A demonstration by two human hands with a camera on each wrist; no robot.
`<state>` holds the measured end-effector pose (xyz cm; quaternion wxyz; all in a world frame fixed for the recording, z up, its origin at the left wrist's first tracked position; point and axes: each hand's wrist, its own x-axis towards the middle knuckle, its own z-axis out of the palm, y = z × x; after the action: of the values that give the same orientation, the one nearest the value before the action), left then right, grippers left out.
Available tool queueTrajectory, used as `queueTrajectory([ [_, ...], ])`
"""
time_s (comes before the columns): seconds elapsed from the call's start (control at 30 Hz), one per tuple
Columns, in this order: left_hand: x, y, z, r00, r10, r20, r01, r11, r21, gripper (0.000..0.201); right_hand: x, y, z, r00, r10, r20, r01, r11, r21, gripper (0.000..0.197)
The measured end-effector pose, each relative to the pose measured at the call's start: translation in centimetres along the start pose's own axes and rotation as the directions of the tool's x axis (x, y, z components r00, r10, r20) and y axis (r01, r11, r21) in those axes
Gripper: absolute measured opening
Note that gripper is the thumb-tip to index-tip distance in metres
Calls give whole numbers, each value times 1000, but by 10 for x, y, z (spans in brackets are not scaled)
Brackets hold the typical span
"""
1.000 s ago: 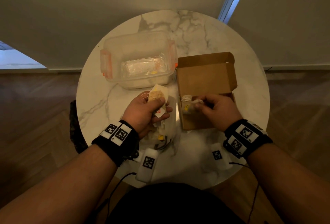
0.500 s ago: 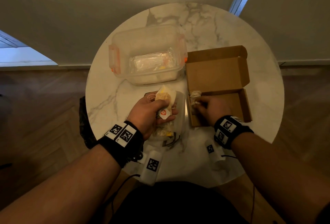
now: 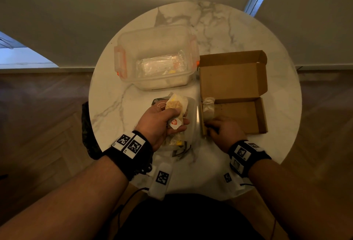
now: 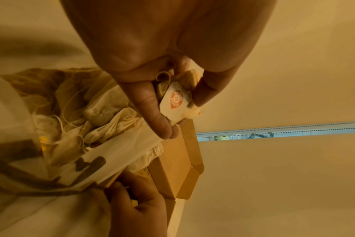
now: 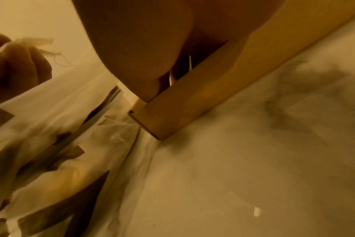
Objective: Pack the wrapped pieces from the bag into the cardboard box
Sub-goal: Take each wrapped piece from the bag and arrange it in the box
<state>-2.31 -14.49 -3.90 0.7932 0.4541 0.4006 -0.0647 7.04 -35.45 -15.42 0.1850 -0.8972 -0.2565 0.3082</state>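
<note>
My left hand (image 3: 176, 122) grips a bunch of wrapped tea-bag pieces (image 3: 174, 105) with a white tag bearing a red mark (image 4: 174, 102), just above the clear bag (image 3: 179, 145). Several more pieces (image 4: 103, 110) lie in that bag. The open cardboard box (image 3: 242, 117) sits to the right, and a few pale pieces (image 3: 208, 108) lie at its left end. My right hand (image 3: 212, 128) is at the box's near left corner, fingers curled over the wall (image 5: 192, 102); the fingertips are hidden.
A clear plastic container with orange clips (image 3: 122, 62) stands behind the bag, with a clear packet (image 3: 162, 65) in it. The box lid (image 3: 233, 79) lies folded back. All rests on a small round marble table (image 3: 114, 98) close to a wall.
My right hand let go of a piece at the box's left end and drew back to the near left corner. The left hand kept its bunch and barely moved.
</note>
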Motion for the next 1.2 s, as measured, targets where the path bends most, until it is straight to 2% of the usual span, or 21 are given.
queueTrajectory([
  [0.1, 0, 0, 1, 1000, 0, 1, 0, 1000, 1, 17, 3, 2, 4, 997, -42, -66, 38, 997, -63, 38],
  [0.23, 0, -2, 0, 1000, 0, 0, 0, 1000, 1, 21, 3, 3, 7, 993, -80, -89, 67, 988, -140, 41],
  [0.4, 0, -4, 0, 1000, -8, 15, 9, 1000, -10, 25, 3, 7, 4, 993, -75, -96, 68, 995, -75, 33],
  [0.47, -1, -4, 0, 1000, -12, 24, 12, 1000, -19, 23, 4, 4, -1, 994, 12, -106, -12, 1000, 5, 22],
  [0.53, -1, -4, 0, 999, -19, 33, 20, 999, -35, 24, 8, 0, -9, 977, 167, -136, -153, 982, 110, 10],
  [0.6, -2, -4, 0, 999, -26, 40, 28, 998, -49, 27, 15, 0, -13, 952, 264, -153, -233, 954, 190, 22],
  [0.7, -2, -4, 0, 998, -40, 39, 42, 998, -53, 31, 27, -1, -15, 957, 267, -117, -244, 953, 182, 50],
  [0.97, -2, -8, -2, 998, -52, 28, 53, 998, -39, 36, 33, -4, -7, 962, 252, -103, -231, 956, 183, 44],
  [1.2, 0, -11, -2, 998, -55, 33, 57, 998, -33, 36, 31, -2, -4, 966, 223, -132, -213, 974, 81, 43],
])
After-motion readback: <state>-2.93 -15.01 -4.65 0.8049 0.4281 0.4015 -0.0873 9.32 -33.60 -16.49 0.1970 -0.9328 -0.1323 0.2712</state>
